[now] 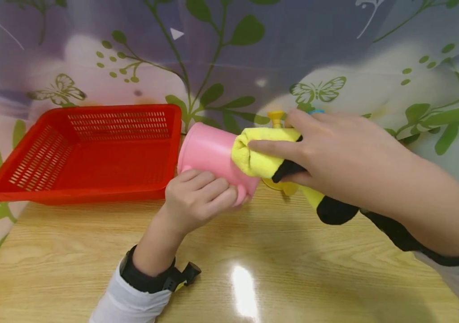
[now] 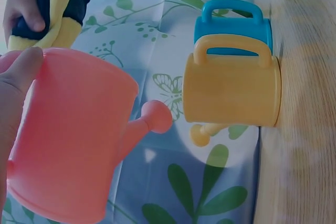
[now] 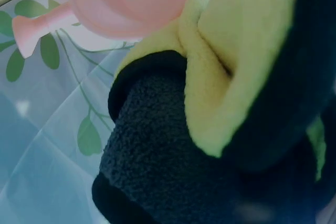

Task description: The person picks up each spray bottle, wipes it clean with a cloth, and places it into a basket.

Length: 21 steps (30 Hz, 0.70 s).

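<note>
My left hand (image 1: 197, 197) grips the handle of a pink watering can (image 1: 209, 146), which is tipped on its side above the table. Its short spout (image 2: 156, 116) shows in the left wrist view, pointing away from the handle. In my right hand (image 1: 346, 152) is a bunched yellow and black cloth (image 1: 267, 134), held against the can's right end. A loose end of the cloth hangs below that hand. From the right wrist view, the can's round end (image 3: 105, 6) lies just beyond the fuzzy cloth folds (image 3: 157, 124).
A red plastic basket (image 1: 84, 196) stands on the wooden table (image 1: 286, 264) at the left. Behind the hands are a yellow watering can (image 2: 231, 90) and a blue one (image 2: 231, 27), side by side near the patterned curtain (image 1: 132, 27).
</note>
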### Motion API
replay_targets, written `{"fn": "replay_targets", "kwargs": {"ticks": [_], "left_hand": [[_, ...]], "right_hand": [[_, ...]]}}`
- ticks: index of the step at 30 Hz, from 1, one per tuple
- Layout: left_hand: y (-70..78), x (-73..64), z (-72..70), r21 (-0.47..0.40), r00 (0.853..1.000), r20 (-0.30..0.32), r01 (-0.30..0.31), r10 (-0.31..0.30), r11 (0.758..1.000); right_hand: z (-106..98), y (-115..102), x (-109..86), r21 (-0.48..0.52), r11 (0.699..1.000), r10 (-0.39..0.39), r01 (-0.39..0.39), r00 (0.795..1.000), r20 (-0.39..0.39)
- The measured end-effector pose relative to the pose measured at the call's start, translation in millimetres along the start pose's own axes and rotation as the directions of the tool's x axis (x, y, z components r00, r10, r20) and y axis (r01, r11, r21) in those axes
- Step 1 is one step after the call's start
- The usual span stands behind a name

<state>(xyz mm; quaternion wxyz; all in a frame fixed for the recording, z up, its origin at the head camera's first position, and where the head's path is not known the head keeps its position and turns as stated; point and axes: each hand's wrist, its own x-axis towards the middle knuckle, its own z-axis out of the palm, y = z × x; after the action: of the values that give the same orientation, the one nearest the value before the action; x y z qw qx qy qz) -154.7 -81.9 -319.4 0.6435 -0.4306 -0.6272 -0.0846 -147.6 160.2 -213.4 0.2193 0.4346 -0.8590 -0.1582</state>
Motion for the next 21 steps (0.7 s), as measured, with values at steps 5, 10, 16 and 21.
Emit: {"fn": "replay_targets", "kwargs": {"ticks": [5,10,16,21], "left_hand": [[0.9,-2.2,-0.9,-0.01,1.0,0.004,-0.003,0.003,1.0],[0.7,-1.2,-0.1,-0.013,1.0,-0.004,-0.013,0.013,1.0],[1.5,0.9,0.4,-0.019,0.999,-0.006,-0.036,0.036,0.999],[2.7,1.7,0.3,-0.021,0.999,-0.002,-0.054,0.054,0.998]], "right_hand": [[2,6,-8.3,0.022,1.0,-0.011,0.011,1.0,0.014],[1,13,-14.2,0.039,0.999,-0.002,0.0,0.999,0.041],[-2,16,-10.2,0.083,0.996,0.027,-0.034,0.996,0.081],[-3,16,2.7,0.126,0.99,0.046,-0.063,0.991,0.129]]}}
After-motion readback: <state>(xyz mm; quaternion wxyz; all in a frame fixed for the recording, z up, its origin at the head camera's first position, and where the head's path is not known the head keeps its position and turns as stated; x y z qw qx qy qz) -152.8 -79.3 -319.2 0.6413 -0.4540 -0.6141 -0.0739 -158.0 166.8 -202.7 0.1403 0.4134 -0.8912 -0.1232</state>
